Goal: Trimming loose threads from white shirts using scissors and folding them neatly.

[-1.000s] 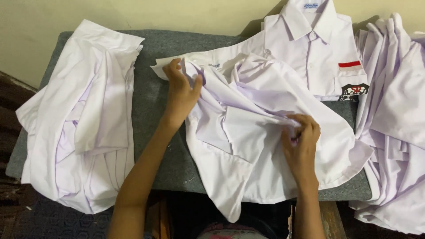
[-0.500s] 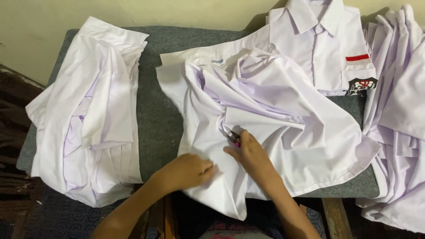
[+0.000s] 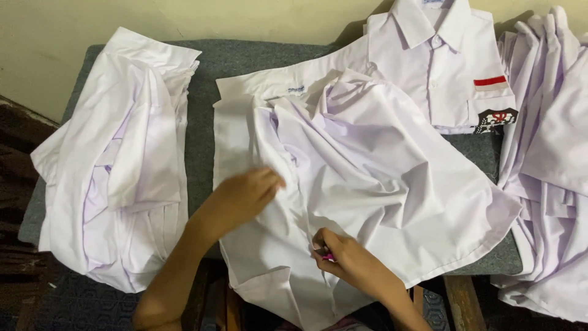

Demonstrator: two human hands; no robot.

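Note:
A crumpled white shirt [image 3: 367, 178] lies spread over the middle of a grey padded table [image 3: 202, 132]. My left hand [image 3: 245, 196] rests flat on the shirt's left front panel, fingers slightly blurred. My right hand [image 3: 346, 257] is closed near the shirt's front edge and pinches the cloth together with a small pink object [image 3: 329, 257] that I cannot identify. Both forearms come in from the bottom of the view.
A pile of white shirts [image 3: 116, 165] lies at the left end of the table. A folded white shirt with a red-and-white pocket patch [image 3: 453, 67] sits at the back right. More white shirts [image 3: 551, 165] are heaped at the right. A pale wall runs behind.
My left hand came down from the shirt's collar area to its lower left front. My right hand moved left and nearer along the shirt, now pinching at the front edge.

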